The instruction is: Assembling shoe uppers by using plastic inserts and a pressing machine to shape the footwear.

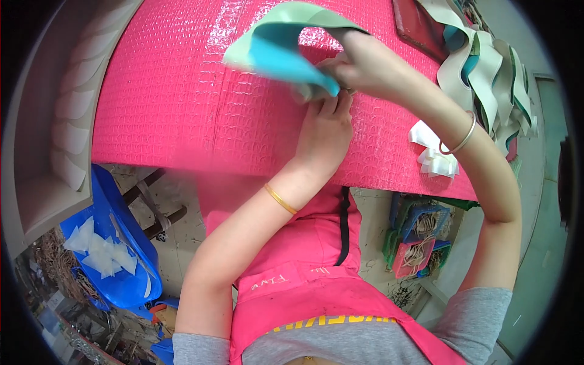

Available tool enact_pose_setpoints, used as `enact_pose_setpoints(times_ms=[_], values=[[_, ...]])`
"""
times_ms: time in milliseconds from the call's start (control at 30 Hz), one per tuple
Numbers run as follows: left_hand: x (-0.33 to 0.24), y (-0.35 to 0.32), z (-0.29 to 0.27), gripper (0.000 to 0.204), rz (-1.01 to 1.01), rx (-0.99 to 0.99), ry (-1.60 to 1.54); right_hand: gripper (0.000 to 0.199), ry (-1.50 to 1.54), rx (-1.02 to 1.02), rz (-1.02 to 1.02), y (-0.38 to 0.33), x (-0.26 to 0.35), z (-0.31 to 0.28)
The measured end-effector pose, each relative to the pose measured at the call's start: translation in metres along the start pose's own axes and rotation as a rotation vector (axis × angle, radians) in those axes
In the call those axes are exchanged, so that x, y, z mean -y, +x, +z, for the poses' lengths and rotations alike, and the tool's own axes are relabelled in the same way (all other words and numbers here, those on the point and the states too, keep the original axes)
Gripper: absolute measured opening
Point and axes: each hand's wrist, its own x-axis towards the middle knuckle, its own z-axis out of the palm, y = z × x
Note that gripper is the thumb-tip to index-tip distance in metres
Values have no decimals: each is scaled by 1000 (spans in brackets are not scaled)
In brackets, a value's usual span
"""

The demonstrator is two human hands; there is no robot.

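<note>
Over the pink table, a flexible curved piece (277, 45), pale green on one face and turquoise on the other, is looped between my hands and partly blurred by motion. My right hand (365, 67) is closed on its right end. My left hand (327, 125) is just below with its fingers bent, pinching the piece's lower turquoise end. The two hands nearly touch, and the fingertips are partly hidden behind the piece and each other.
Pink textured sheeting covers the table (164, 109). White pieces (439, 155) lie near its right edge. Several wavy strips (486, 73) hang at the far right. A shelf (36, 140) with white curved pieces borders the left. Below are a blue bin (131, 237) and small baskets (420, 222).
</note>
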Motion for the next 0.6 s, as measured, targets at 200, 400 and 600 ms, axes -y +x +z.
enact_pose_setpoints(times_ms=[200,400,600], values=[[-3,3,0,27,36,21,60,33,-1063,413,-158,4,-36,4],[-4,3,2,23,58,86,44,13,-920,567,-34,9,-21,-7],[11,-2,7,31,1,-136,-318,12,-669,251,-76,5,-50,0]])
